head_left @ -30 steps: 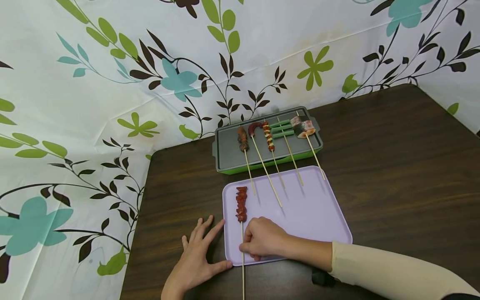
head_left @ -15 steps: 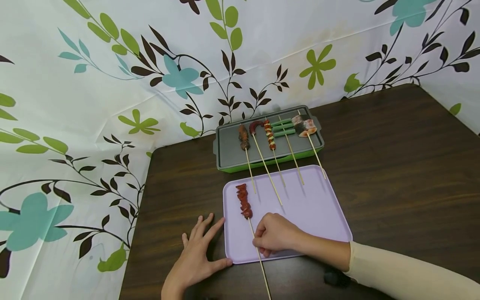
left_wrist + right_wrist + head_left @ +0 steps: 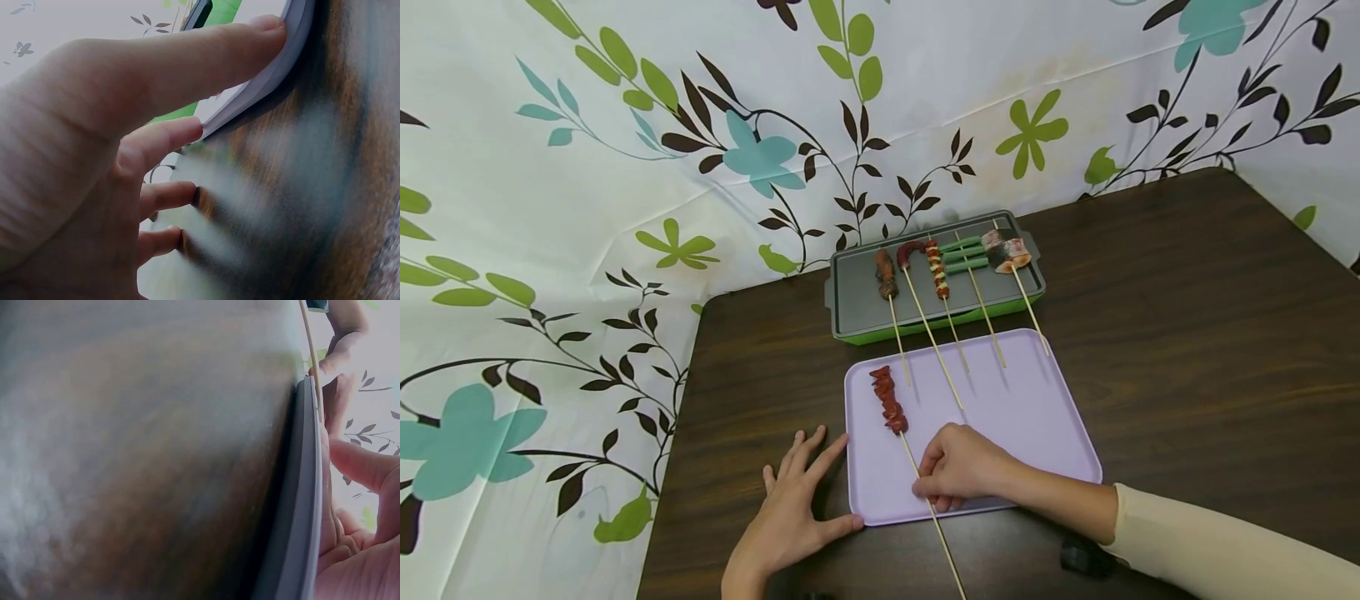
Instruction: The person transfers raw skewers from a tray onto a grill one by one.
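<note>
My right hand (image 3: pixel 958 467) pinches the thin stick of a red meat skewer (image 3: pixel 891 402) over the front part of a lilac tray (image 3: pixel 1022 417). The skewer slants across the tray's left side, its stick running past the front edge. In the right wrist view, the stick (image 3: pixel 312 356) passes above the tray rim (image 3: pixel 300 506), and the thumb and fingers (image 3: pixel 362 464) are close to it. My left hand (image 3: pixel 793 508) is spread at the tray's front left corner. Its thumb (image 3: pixel 262 37) touches the rim in the left wrist view, and the index fingertip reaches the left edge.
Behind the tray stands a grey grill plate (image 3: pixel 853 304) with a green base. Several skewers lie on it, including a sausage (image 3: pixel 908 253), green stalks (image 3: pixel 966 257) and fish pieces (image 3: pixel 1006 250), their sticks overhanging the tray. A patterned cloth (image 3: pixel 925 67) hangs behind the dark table (image 3: pixel 1187 333).
My right hand has shifted right with the stick, so the skewer has turned from straight to slanted. Its meat end has moved slightly. My left hand has stayed at the tray corner.
</note>
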{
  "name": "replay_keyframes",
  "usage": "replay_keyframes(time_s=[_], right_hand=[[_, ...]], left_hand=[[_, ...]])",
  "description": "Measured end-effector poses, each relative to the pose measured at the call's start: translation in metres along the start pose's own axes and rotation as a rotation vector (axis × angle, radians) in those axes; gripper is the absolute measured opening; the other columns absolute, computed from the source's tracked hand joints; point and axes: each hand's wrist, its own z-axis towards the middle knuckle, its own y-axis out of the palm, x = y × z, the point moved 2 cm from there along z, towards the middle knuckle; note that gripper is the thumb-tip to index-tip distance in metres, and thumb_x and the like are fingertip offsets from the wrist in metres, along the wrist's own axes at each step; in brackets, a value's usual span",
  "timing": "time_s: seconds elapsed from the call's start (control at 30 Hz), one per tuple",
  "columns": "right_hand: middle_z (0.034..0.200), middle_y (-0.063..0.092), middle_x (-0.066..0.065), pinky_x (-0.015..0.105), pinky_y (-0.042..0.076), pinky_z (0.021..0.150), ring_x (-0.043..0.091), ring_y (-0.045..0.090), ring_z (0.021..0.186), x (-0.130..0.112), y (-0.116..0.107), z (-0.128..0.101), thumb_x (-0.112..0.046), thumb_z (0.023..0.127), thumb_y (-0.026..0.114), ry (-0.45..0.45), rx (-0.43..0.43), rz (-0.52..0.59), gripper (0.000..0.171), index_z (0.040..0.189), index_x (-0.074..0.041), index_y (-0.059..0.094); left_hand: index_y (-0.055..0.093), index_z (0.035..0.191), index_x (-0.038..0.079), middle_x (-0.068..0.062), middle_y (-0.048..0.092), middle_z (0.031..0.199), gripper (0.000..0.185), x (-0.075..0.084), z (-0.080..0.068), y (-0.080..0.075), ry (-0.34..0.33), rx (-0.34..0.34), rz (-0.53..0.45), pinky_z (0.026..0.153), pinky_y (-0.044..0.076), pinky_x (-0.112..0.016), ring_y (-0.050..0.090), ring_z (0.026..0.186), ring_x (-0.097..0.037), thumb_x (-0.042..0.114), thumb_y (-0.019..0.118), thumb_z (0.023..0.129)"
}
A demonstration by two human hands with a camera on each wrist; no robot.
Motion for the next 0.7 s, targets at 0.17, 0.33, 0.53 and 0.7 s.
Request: replay_keyframes(time_s=[0.17, 0.33, 0.53, 0.7], right_hand=[[0.055, 0.066, 0.005, 0.023, 0.051, 0.044, 0.011, 0.063, 0.047, 0.0, 0.0, -0.001, -0.001, 0.076, 0.075, -0.014, -0.02, -0.006, 0.013, 0.07, -0.008, 0.066], [0.056, 0.066, 0.005, 0.022, 0.05, 0.044, 0.011, 0.062, 0.046, 0.0, -0.001, -0.003, 0.0, 0.077, 0.073, -0.028, -0.026, 0.006, 0.013, 0.07, -0.007, 0.065], [0.056, 0.065, 0.003, 0.023, 0.05, 0.045, 0.01, 0.062, 0.047, -0.005, -0.002, -0.005, 0.001, 0.079, 0.073, -0.066, -0.023, 0.026, 0.013, 0.072, -0.006, 0.065], [0.059, 0.066, 0.004, 0.027, 0.052, 0.047, 0.011, 0.062, 0.049, -0.01, 0.0, -0.007, 0.001, 0.08, 0.074, -0.081, -0.022, 0.074, 0.011, 0.075, -0.004, 0.066]], left_hand=[[0.031, 0.152, 0.042, -0.006, 0.023, 0.161, 0.098, -0.001, 0.0, 0.0, -0.003, -0.004, -0.003, 0.092, 0.008, -0.086, 0.01, 0.147, -0.039, 0.067, 0.077, 0.069], [0.031, 0.152, 0.042, -0.005, 0.022, 0.161, 0.098, -0.001, 0.0, 0.001, -0.009, -0.011, -0.005, 0.092, 0.007, -0.085, 0.009, 0.148, -0.038, 0.066, 0.077, 0.069], [0.031, 0.152, 0.042, -0.005, 0.023, 0.161, 0.098, -0.001, 0.0, 0.0, -0.005, -0.005, -0.008, 0.092, 0.007, -0.085, 0.01, 0.148, -0.038, 0.066, 0.078, 0.069], [0.031, 0.153, 0.042, -0.005, 0.023, 0.161, 0.098, -0.001, 0.0, 0.001, -0.008, -0.005, -0.009, 0.092, 0.007, -0.085, 0.009, 0.148, -0.038, 0.066, 0.078, 0.069]])
